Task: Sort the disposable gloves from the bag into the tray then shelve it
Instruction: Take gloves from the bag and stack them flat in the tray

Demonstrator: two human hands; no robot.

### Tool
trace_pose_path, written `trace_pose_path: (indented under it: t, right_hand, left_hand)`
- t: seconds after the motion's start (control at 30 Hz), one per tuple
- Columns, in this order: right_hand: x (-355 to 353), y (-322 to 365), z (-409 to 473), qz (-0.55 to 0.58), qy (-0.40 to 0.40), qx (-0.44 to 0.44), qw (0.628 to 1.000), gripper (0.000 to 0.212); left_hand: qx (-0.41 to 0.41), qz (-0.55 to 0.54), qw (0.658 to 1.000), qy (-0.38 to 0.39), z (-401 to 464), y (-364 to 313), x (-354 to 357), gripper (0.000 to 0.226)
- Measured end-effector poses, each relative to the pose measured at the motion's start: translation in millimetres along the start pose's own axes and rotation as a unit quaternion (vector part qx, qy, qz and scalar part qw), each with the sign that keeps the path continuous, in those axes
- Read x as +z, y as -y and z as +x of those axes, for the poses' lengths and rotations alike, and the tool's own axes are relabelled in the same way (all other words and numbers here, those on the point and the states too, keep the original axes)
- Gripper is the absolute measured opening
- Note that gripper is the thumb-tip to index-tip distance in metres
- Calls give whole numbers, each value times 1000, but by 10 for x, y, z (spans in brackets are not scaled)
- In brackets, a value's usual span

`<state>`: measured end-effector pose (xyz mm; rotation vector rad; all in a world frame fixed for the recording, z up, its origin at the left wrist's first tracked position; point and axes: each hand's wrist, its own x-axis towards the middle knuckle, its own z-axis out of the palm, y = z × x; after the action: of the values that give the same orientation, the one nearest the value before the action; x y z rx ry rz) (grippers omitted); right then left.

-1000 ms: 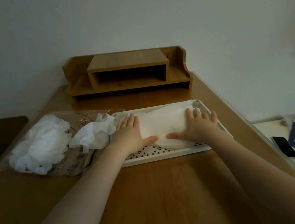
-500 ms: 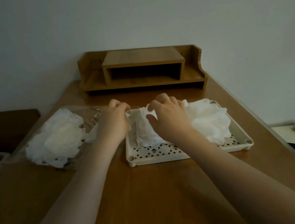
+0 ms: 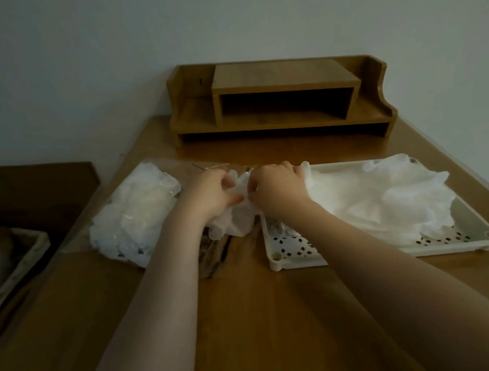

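Pinching one crumpled white glove (image 3: 235,221) between them, left hand (image 3: 210,198) and right hand (image 3: 278,188) curl fingers on it just left of tray (image 3: 341,258), gloves (image 3: 380,197) heaped inside, bag (image 3: 137,216) toward counter (image 3: 256,325) left edge.

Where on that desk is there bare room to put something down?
Bare wood lies in front of the tray, around the forearms, and between the tray and the wooden shelf. The gloves, bag and both hands crowd the middle.

The scene is viewed from head height (a single wide-angle view), angled forward and down over the wooden table (image 3: 256,325), close.
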<state>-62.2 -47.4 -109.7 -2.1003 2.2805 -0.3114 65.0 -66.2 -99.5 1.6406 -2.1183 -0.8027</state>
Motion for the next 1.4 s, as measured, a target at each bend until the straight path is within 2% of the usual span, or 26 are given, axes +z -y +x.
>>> trace_pose_path:
  t: [0.1,0.23,0.3,0.37,0.43,0.47,0.53,0.63,0.67,0.73,0.77,0.83,0.87,0.9,0.93,0.97,1.0,1.07,1.17,1.27,1.4]
  right_hand:
    - [-19,-44,25,97,-42,-7,994,17]
    - [-116,-98,-50,307,-65,-30,949,12]
    - [-201,-82,-143,450,-42,-25,892,13]
    - [-274,-82,-206,579,-41,-8,814,17]
    - [-340,-85,-219,668,-41,15,742,20]
    - [-363,-89,-216,692,-42,34,720,22]
    - [-413,-103,-219,715,-47,69,694,25]
    - [-459,-129,-259,750,-24,76,657,24]
    - [-472,-148,-284,763,-10,71,643,23]
    - [-490,-200,-308,787,15,53,614,20]
    - [-487,-240,-310,785,19,45,618,17]
    - [-496,-317,-332,742,24,56,667,13]
    - [-487,-351,-345,717,36,76,692,18]
    - [-471,-410,-362,697,55,99,708,33]
    - [-470,-467,-385,681,78,115,719,48]
    - [-476,-518,-405,659,105,109,736,54]
    - [-496,-565,-447,637,135,85,754,49]
    - [-516,-630,-506,600,167,31,782,33]
    - [-530,-759,-511,581,98,55,806,17]
    - [-562,-907,-527,582,75,64,808,23]
    - [-543,-1095,-549,497,48,104,860,26]
  left_hand:
    - [3,8,999,-32,15,49,-3,10]
    - [35,-67,994,-83,-41,5,-116,14]
    - [63,-116,985,-107,-75,-45,-168,14]
    - [83,-169,975,-120,-113,-80,-184,14]
    - [82,-228,962,-128,-120,-78,-181,13]
    - [71,-266,953,-126,-123,-79,-191,12]
    - [43,-406,910,-73,-126,-103,-215,10]
    - [24,-624,778,66,-137,-173,-216,23]
    - [22,-659,747,87,-144,-203,-197,28]
    - [35,-690,716,104,-141,-241,-135,32]
    - [43,-693,712,107,-142,-249,-104,30]
    - [49,-704,700,111,-127,-243,-70,18]
    - [43,-711,693,112,-121,-235,-67,17]
    - [33,-711,694,112,-108,-229,-59,15]
    - [20,-705,700,111,-100,-232,-56,11]
    - [7,-695,711,108,-97,-235,-52,18]
    - [-8,-680,726,108,-91,-243,-33,28]
    - [-32,-643,760,90,-84,-268,14,22]
    - [-61,-595,799,66,-129,-352,123,24]
    - [-73,-568,818,59,-182,-446,234,24]
    - [-83,-545,832,60,-259,-601,340,30]
